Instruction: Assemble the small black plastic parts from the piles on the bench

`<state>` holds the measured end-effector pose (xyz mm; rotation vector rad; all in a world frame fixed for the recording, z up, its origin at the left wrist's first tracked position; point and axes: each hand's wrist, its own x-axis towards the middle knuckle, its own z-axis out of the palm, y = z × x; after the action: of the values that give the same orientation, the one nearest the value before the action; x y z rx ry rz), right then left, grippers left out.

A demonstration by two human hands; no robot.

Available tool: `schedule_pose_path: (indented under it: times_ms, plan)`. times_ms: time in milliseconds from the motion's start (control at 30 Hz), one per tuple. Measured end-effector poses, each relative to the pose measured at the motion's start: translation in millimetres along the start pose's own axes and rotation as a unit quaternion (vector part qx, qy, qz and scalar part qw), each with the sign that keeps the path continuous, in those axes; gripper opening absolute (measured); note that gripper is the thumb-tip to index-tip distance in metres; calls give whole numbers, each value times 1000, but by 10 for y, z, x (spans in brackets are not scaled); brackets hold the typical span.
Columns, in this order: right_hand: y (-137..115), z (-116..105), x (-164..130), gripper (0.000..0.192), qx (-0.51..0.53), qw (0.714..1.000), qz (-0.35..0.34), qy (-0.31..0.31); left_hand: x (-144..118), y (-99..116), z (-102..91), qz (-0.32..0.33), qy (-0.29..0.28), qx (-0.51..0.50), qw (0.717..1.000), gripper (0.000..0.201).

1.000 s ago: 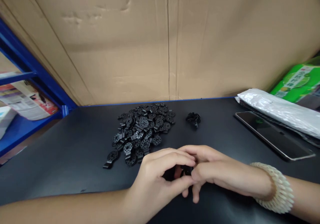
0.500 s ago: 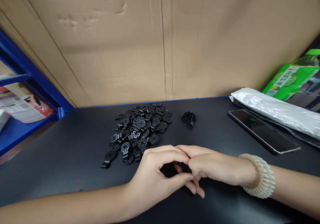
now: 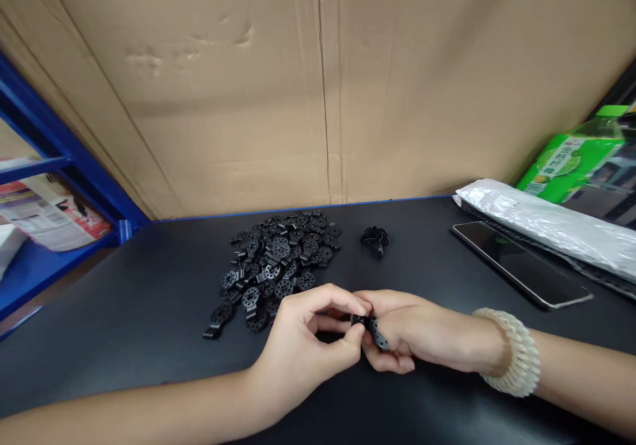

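My left hand (image 3: 311,342) and my right hand (image 3: 410,336) meet low in the middle of the black table (image 3: 149,312). Between their fingertips they pinch a small black perforated plastic disc part (image 3: 373,330); the right hand cups its round end, the left thumb and forefinger grip the other end. A pile of the same black disc parts (image 3: 278,263) lies just behind the hands. A separate small black cluster of parts (image 3: 375,238) sits alone to the right of the pile. A cream coiled band (image 3: 514,352) circles my right wrist.
A phone (image 3: 521,273) lies face up at the right, beside a silvery plastic bag (image 3: 541,223) and a green package (image 3: 571,157). A cardboard wall (image 3: 318,87) closes the back. Blue shelving (image 3: 54,160) with printed papers stands at the left.
The hands have risen slightly and turned, so the black disc part now shows between the fingertips; before, the fingers hid it. The pile and the lone cluster have not moved.
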<state>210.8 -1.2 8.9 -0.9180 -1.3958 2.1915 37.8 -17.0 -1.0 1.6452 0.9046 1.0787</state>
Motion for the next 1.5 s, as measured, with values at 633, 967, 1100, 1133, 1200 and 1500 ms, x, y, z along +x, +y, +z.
schedule_pose_path:
  times_ms: [633, 967, 1100, 1133, 1200, 1500]
  plan:
    - [-359, -894, -70, 41, -601, 714, -301, 196, -33, 1, -69, 106, -8, 91, 990, 20]
    - [-298, -903, -30, 47, -603, 712, -296, 205, -59, 28, -28, 92, -94, 146, 980, 22]
    - [-278, -820, -18, 42, -588, 709, -316, 226, -82, 47, -21, 134, -134, 153, 970, 22]
    - [-289, -835, -23, 41, -585, 709, -316, 235, -86, 49, -20, 142, -139, 153, 968, 22]
    - [-328, -913, -50, 44, -571, 717, -310, 253, -91, 48, -19, 152, -143, 152, 966, 22]
    - [-468, -1235, -219, 41, -554, 795, -130, 208, -102, 40, -25, 150, -148, 151, 966, 22]
